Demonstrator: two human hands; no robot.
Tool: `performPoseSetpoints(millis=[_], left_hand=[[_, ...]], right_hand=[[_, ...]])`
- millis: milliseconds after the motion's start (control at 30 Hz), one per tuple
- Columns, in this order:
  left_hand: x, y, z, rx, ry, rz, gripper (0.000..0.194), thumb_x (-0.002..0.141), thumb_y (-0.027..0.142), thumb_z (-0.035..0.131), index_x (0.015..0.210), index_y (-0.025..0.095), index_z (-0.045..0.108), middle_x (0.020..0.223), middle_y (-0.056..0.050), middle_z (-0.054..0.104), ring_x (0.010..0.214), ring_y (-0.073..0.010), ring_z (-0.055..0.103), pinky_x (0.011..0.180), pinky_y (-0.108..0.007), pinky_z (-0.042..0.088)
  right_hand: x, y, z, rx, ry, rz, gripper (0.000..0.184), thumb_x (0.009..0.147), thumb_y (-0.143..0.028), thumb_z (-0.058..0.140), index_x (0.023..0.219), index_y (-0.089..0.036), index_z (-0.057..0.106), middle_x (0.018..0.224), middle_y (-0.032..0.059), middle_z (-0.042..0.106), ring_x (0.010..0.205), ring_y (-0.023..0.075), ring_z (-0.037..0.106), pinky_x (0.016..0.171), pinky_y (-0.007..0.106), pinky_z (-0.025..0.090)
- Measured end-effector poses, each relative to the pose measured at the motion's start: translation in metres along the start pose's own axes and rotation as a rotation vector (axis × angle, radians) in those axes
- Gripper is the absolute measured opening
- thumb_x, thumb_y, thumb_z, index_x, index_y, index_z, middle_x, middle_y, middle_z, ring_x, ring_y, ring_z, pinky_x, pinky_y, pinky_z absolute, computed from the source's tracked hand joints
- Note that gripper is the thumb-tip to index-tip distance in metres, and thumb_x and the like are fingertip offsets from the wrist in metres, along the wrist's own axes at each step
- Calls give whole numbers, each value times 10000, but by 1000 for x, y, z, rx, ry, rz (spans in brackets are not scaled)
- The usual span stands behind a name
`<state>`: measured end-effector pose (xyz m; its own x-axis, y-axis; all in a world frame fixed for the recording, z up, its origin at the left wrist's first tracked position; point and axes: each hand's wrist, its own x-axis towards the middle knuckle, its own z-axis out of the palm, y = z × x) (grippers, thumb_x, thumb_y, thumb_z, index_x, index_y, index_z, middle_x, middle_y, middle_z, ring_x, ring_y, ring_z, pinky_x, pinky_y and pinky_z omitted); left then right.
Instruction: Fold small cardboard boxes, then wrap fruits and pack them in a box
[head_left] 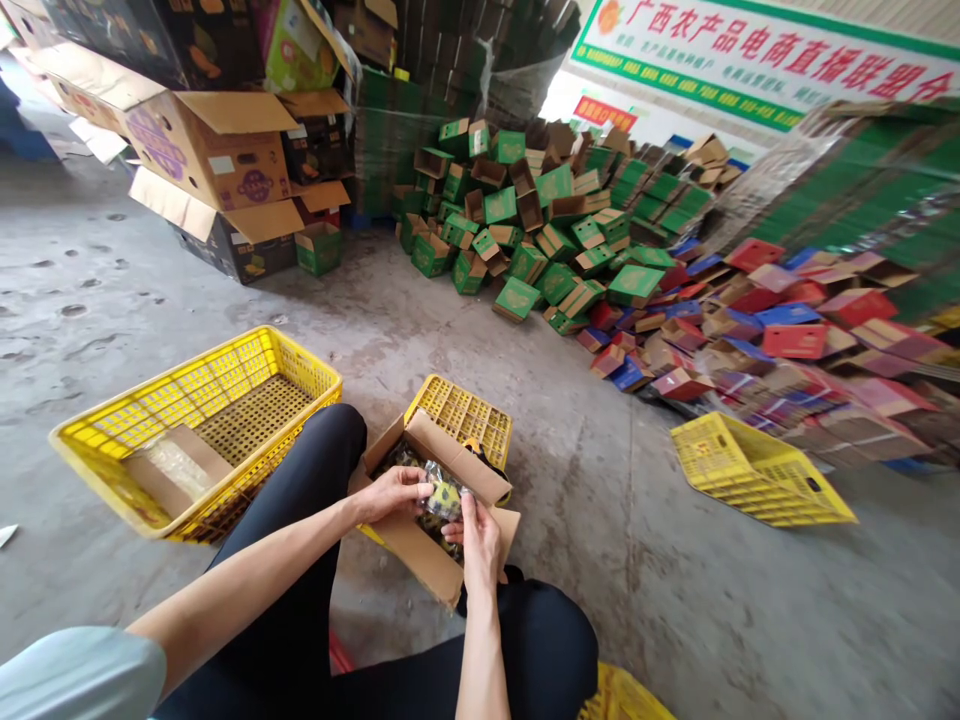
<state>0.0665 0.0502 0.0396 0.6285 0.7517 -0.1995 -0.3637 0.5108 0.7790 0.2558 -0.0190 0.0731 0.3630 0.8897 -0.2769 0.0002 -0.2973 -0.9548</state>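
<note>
A small clear plastic packet (442,497) with yellow-green and dark contents is held up between both hands. My left hand (394,492) pinches its left end. At its right end, my right hand (478,525) grips it with the thumb on top. Just below the hands stands an open cardboard box (431,555), its flaps folded out. Dark, shiny packets show inside the box, partly covered by my hands, and I cannot make out their contents. The box sits between my knees, against an upturned yellow plastic crate (474,415).
A large yellow basket (292,425) on the left holds a cardboard piece and clear plastic film (176,465). Another yellow crate (757,470) lies to the right. Green boxes (517,205) and red and blue boxes (795,340) are heaped behind. Large open cartons (217,150) stand at back left.
</note>
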Motion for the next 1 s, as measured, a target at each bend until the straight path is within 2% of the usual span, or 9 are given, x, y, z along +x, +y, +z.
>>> performPoseSetpoints(millis=[133,300,367,433,500,567,633,800,1000], left_hand=[[4,-1,-3,-6,59,14,497,704,547,908,858,112,724,749,-24,648,635,-108,578,632,-239,492],[5,-1,-2,-30,77,7,499,696,539,916,861,113,715,760,-31,665,629,-106,594,622,-232,507],[5,-1,-2,-46,101,4,496,685,538,922,833,119,700,754,-25,662,636,-110,608,618,-225,512],[5,-2,-2,-56,122,1,501,670,541,929,803,127,679,744,-16,656,640,-113,617,613,-220,517],[5,-3,-3,-56,131,-1,507,663,544,931,793,131,666,748,-14,659,646,-114,624,616,-218,523],[6,-4,-4,-55,138,-3,508,664,544,929,793,130,664,751,-13,661,647,-111,625,628,-220,528],[6,-5,-5,-52,144,-5,504,669,542,926,794,128,666,753,-10,660,644,-104,618,644,-223,533],[6,-5,-7,-44,146,-16,509,670,544,925,805,125,668,755,-5,658,645,-98,614,648,-218,532],[6,-5,-7,-35,131,-51,522,663,547,931,802,123,661,761,-18,685,650,-110,651,657,-226,542]], right_hand=[[2,1,-1,17,29,13,680,670,-838,725,887,-197,793,615,78,755,452,244,682,377,303,489],[4,2,-5,-50,23,16,661,708,-844,684,850,-209,804,639,78,761,520,269,710,440,334,531],[5,3,-6,-65,39,1,663,725,-819,692,933,-200,807,699,79,779,585,276,733,471,333,548],[5,5,-6,-33,48,-35,714,732,-760,737,1163,-192,766,895,93,813,748,292,770,549,334,592],[4,5,-6,11,15,-93,802,741,-671,791,1386,-217,644,1217,111,767,1033,309,755,738,358,639],[0,5,-4,9,-61,-170,847,750,-570,836,1485,-261,551,1489,100,607,1312,310,623,980,397,593],[-3,3,-3,-35,-136,-237,853,757,-489,857,1515,-298,515,1603,73,483,1452,301,485,1126,427,498],[-5,2,0,-124,-169,-299,686,794,-455,825,1428,-292,617,1620,84,443,1503,309,403,1121,421,504],[2,9,-3,-151,-141,-279,541,795,-496,805,1259,-230,720,1414,116,647,1339,313,586,1134,453,490]])
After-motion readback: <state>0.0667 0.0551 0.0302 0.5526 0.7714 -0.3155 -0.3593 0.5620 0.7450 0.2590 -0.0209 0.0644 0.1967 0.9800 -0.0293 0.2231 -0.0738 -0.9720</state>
